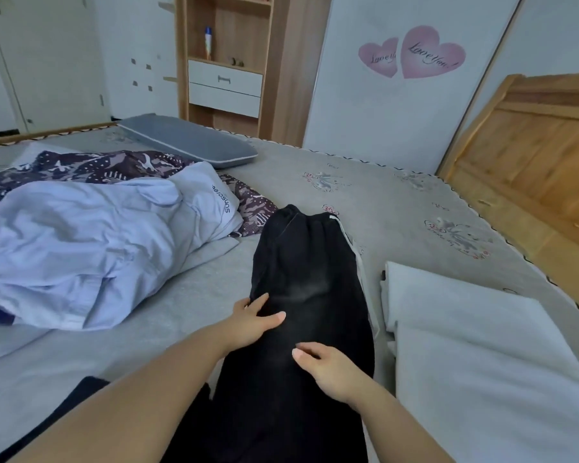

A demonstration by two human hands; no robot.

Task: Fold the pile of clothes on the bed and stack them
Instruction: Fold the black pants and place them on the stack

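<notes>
Black trousers (306,262) with a white side stripe lie lengthwise down the middle of the grey bed (398,202). My left hand (253,320) rests flat on their left edge, fingers spread. My right hand (328,365) lies palm down on the cloth a little nearer to me. Neither hand grips anything. To the left sits a crumpled pile: a light blue garment (81,248) over a dark patterned one (91,167). A folded white cloth stack (475,345) lies to the right of the trousers.
A grey pillow (188,140) lies at the far side of the bed. Behind it stands a wooden shelf unit (228,61) with white drawers. A wooden headboard (535,145) rises at the right. A dark cloth (81,392) shows near my left forearm.
</notes>
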